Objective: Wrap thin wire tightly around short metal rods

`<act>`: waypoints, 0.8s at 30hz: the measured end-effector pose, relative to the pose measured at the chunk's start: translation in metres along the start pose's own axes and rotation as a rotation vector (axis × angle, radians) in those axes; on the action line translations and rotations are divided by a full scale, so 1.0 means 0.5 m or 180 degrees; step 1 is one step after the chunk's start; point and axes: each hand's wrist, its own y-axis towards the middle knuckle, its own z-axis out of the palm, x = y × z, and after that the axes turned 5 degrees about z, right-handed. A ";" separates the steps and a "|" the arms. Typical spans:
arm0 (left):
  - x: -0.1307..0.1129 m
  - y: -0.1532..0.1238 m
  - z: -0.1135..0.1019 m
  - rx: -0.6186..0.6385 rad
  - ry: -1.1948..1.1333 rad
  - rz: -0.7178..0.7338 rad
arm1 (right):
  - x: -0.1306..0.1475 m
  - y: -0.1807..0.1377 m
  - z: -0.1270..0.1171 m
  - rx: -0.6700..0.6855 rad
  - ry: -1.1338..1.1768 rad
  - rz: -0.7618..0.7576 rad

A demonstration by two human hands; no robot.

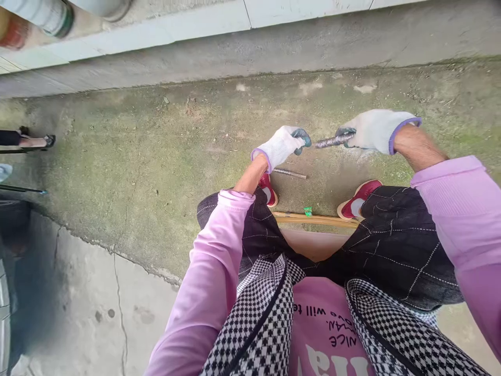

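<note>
Head view, seated person over mossy concrete ground. Right hand, gloved, is gripping a threaded metal rod by one end, fingers closed around it; left hand, also gloved, is pinching at the rod's free tip, fingertips narrow. Rod is being held level above the ground, between the knees. A second rod is lying beside the red shoe. Advisable: steady the right grip while the left works squarely at the tip.
</note>
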 end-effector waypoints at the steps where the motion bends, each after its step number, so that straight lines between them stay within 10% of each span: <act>1: -0.001 -0.001 0.003 0.0027 -0.0057 -0.0028 | 0.003 0.003 -0.005 -0.0313 0.0072 0.0080; 5: 0.003 0.001 0.001 0.0052 -0.0249 0.0027 | 0.017 -0.007 -0.031 -0.1085 0.2302 -0.0061; 9: 0.015 0.016 -0.007 0.0004 -0.0225 0.0081 | 0.018 -0.038 -0.041 -0.0422 0.3992 -0.0732; 17: 0.018 0.018 -0.010 0.0018 0.0153 0.0263 | -0.011 -0.031 -0.009 0.1206 0.1761 -0.0909; 24: 0.028 0.016 0.015 0.0097 0.0110 -0.0043 | 0.014 -0.009 -0.025 -0.0372 0.0236 -0.0276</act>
